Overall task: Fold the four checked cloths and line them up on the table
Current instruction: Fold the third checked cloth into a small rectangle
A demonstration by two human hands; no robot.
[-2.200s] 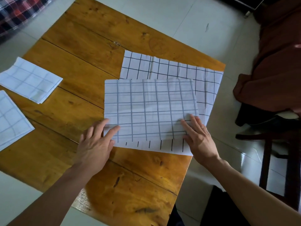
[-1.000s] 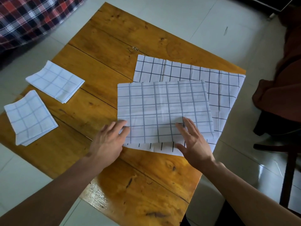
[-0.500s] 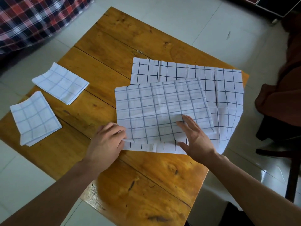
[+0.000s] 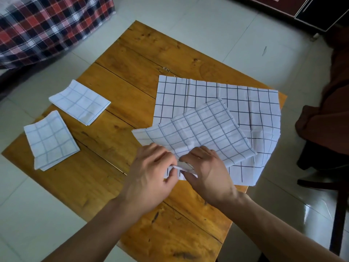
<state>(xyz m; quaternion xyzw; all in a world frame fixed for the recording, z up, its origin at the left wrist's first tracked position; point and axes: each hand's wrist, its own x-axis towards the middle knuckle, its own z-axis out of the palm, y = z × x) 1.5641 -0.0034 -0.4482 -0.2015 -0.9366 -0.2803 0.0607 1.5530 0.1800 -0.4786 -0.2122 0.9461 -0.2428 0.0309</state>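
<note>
Left hand (image 4: pixel 149 173) and right hand (image 4: pixel 205 169) sit side by side at the near edge of the half-folded cloth (image 4: pixel 200 131), fingers curled, both pinching that edge where it bunches between them. The cloth's left end lies on the table (image 4: pixel 117 57); its right end rests tilted across the flat cloth (image 4: pixel 249 103), which lies unfolded beneath it. The flat cloth covers the table's right part; its right side hangs past the table edge and its near edge shows under the hands.

Two folded cloths lie on the table's left side, well apart from the hands: far square (image 4: pixel 80 102) and near square (image 4: pixel 51 139). They sit close to each other but do not touch, each turned at its own angle. The near square reaches the table's left edge.

Off the table: tiled floor (image 4: pixel 217 29), a red-and-dark plaid fabric (image 4: pixel 43 23) at upper left, a brown fabric (image 4: pixel 328 114) on a dark chair at right.
</note>
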